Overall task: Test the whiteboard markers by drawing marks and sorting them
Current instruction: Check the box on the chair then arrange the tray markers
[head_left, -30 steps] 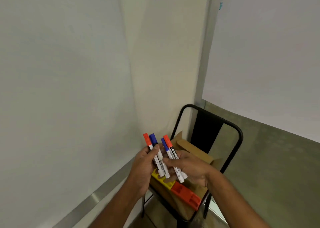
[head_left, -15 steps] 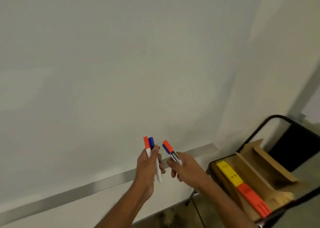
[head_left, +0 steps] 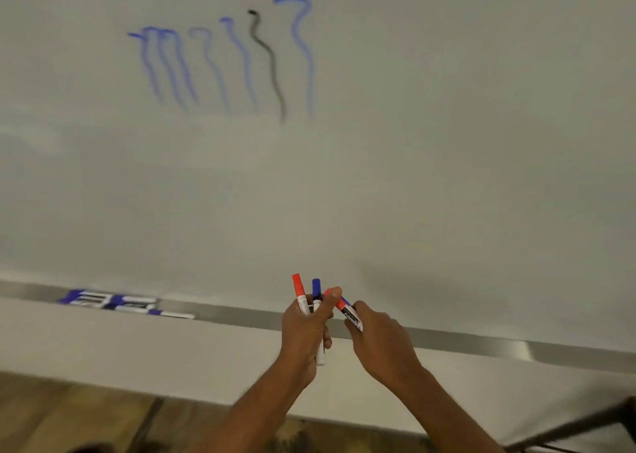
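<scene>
- Head view, quick count: four markers in hand, two per side.
- The left hand (head_left: 303, 332) has its grip closed round a red-capped marker (head_left: 298, 285) and a blue-capped marker (head_left: 316, 288). They're side by side with caps up, and a white barrel end pokes out below the fist.
- The right hand (head_left: 382, 342) pinches a black-label marker (head_left: 351, 316) with a red cap, plus a sliver of a blue marker (head_left: 346, 301) tucked behind it. The left thumb sits on that red cap.
- Both hands are low in front of the whiteboard (head_left: 413, 143), just above the tray rail (head_left: 481, 344).
- The board has seven squiggles: looks like six blue strokes (head_left: 304, 57) and one black stroke (head_left: 272, 70) between the last two blue ones.
- Tray markers (head_left: 113, 303) lie far left on the rail. They have blue caps but are too blurred to count.
- A dark chair frame (head_left: 585, 425) is bottom right, and there's wood floor (head_left: 69, 414) bottom left.
- The only readable writing is white "comli…" on the black label. The rest is hidden under fingers.
</scene>
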{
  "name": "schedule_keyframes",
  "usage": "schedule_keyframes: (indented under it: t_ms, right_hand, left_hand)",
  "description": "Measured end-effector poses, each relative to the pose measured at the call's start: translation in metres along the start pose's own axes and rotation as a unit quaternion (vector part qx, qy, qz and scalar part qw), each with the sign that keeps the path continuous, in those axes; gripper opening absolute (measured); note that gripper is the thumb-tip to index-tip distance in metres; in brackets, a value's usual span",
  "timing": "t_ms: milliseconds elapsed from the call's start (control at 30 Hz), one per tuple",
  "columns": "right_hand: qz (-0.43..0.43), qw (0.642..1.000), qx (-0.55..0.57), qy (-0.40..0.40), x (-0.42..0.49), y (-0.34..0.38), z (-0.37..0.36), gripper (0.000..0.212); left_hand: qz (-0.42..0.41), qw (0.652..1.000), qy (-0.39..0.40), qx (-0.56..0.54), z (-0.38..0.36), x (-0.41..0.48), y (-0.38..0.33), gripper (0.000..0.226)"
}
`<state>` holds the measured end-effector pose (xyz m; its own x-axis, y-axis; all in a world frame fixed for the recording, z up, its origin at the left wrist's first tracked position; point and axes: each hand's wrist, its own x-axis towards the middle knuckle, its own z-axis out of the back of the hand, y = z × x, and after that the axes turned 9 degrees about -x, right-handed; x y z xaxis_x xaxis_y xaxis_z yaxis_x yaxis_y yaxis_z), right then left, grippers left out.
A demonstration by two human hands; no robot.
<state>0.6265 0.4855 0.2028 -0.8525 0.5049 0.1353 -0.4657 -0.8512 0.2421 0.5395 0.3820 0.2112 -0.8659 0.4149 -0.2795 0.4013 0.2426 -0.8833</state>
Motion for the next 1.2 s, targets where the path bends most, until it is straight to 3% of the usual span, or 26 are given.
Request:
schedule_keyframes:
  t_ms: [267,467,633,733,800,967,1067,1200]
  right_hand:
    - [0.092,0.995,-0.022,0.013,0.054,0.097,-0.043,0.026]
    - [0.153,0.982,0.090,0.057,0.106,0.132,-0.069,0.037]
    - [0.155,0.939,0.246,0.182,0.142,0.147,-0.082,0.026]
    - [0.103,0.876,0.379,0.279,0.149,0.156,-0.084,0.021]
    - [0.040,0.832,0.464,0.301,0.152,0.165,-0.090,0.020]
    - [-0.191,0.742,0.604,0.218,0.161,0.201,-0.127,0.012]
    - [-0.269,0.729,0.608,0.163,0.165,0.230,-0.159,0.011]
    - [-0.297,0.735,0.595,0.130,0.180,0.263,-0.196,0.012]
  left_hand:
    - [0.056,0.991,-0.082,-0.091,0.084,0.048,-0.040,0.041]
    - [0.051,0.973,-0.148,-0.168,0.120,0.092,-0.056,0.048]
    - [0.034,0.963,-0.181,-0.198,0.146,0.124,-0.063,0.036]
    - [0.037,0.956,-0.191,-0.219,0.168,0.139,-0.068,0.032]
    - [0.042,0.952,-0.192,-0.236,0.184,0.151,-0.070,0.030]
    - [0.060,0.944,-0.213,-0.244,0.224,0.184,-0.071,0.033]
    - [0.095,0.942,-0.231,-0.226,0.255,0.207,-0.067,0.033]
    - [0.096,0.955,-0.225,-0.166,0.299,0.228,-0.073,0.029]
